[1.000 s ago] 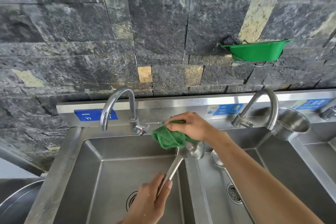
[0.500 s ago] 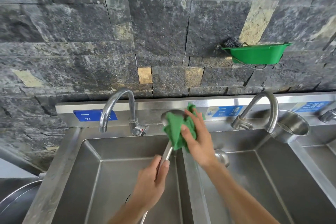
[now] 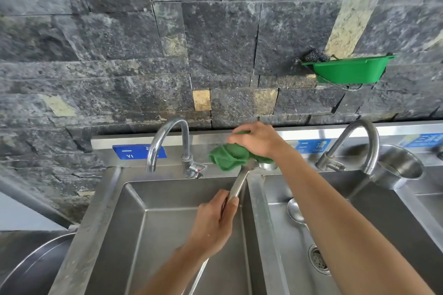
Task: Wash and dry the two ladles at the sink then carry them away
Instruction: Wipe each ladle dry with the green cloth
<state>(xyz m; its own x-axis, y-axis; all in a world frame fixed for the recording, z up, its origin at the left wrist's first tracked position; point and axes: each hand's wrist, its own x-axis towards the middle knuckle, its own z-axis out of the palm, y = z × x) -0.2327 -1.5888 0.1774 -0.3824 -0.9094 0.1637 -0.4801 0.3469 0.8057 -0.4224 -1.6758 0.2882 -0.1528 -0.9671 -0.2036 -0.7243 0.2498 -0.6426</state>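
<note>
My left hand (image 3: pixel 213 225) grips the steel handle of a ladle (image 3: pixel 237 184) held over the divider between two basins. My right hand (image 3: pixel 257 141) presses a green cloth (image 3: pixel 229 157) around the ladle's bowl, which is mostly hidden under cloth and hand. A second ladle (image 3: pixel 296 212) lies in the right basin, its bowl up against the near wall and its handle running under my right forearm.
Steel double sink (image 3: pixel 255 199) with a left faucet (image 3: pixel 167 143) and a right faucet (image 3: pixel 354 143). A steel cup (image 3: pixel 395 165) sits behind the right basin. A green basket (image 3: pixel 347 70) with a scourer hangs on the stone wall. A large steel pan rim (image 3: pixel 31 263) shows at lower left.
My right hand turned the cloth from the front of the raised ladle bowl over onto its top. The ladle tilted back down toward the divider while my left hand kept its grip.
</note>
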